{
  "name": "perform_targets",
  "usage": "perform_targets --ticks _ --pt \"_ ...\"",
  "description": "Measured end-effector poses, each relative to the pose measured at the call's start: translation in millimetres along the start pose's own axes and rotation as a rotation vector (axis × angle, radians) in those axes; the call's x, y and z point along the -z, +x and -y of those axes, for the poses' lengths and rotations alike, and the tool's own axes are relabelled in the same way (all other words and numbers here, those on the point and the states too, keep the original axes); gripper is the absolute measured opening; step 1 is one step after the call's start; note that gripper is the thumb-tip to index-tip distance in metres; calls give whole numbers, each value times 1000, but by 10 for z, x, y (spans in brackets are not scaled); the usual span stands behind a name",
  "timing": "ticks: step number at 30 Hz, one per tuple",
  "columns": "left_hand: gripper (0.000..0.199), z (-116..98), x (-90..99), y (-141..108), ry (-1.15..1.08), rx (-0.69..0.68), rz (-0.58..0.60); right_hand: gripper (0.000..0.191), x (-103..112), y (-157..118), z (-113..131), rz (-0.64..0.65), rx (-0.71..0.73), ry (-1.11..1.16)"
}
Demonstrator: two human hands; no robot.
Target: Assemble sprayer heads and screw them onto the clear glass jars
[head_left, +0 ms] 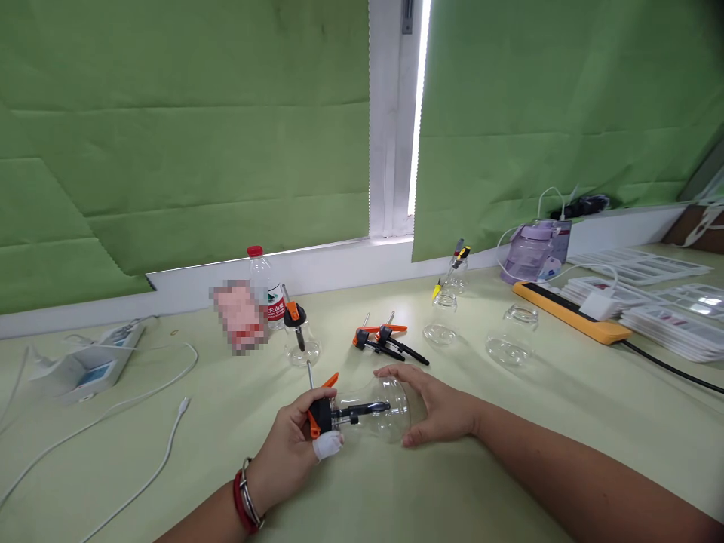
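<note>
Red and silver bracelets (247, 498) circle the wrist just behind my left grip (287, 451), whose fingers and thumb close around a black-and-orange plastic stopper (321, 417) at the neck of a clear, round-bodied glass bottle (380, 394). Sideways between my grips, that bottle points its neck left. My right grip (444, 403) clasps its wide base, thumb and fingertips set well apart. Beyond both grips, two similar stoppers (385, 335) lie on the pale green tabletop (480, 483).

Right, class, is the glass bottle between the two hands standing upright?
No, the glass bottle is tipped sideways, with its black-and-orange stopper in the left hand and the right hand at its other end.
</note>
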State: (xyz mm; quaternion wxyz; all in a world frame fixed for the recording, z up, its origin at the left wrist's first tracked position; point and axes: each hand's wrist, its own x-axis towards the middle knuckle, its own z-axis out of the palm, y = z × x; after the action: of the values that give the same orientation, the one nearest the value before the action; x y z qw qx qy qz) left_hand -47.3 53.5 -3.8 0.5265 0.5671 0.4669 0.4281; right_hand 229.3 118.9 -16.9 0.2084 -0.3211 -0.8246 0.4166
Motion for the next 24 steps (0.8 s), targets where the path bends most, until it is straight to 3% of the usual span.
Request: perform_targets --ticks 24 --pt "50 5 -28 -64 41 -71 102 65 103 35 -22 152 98 -22"
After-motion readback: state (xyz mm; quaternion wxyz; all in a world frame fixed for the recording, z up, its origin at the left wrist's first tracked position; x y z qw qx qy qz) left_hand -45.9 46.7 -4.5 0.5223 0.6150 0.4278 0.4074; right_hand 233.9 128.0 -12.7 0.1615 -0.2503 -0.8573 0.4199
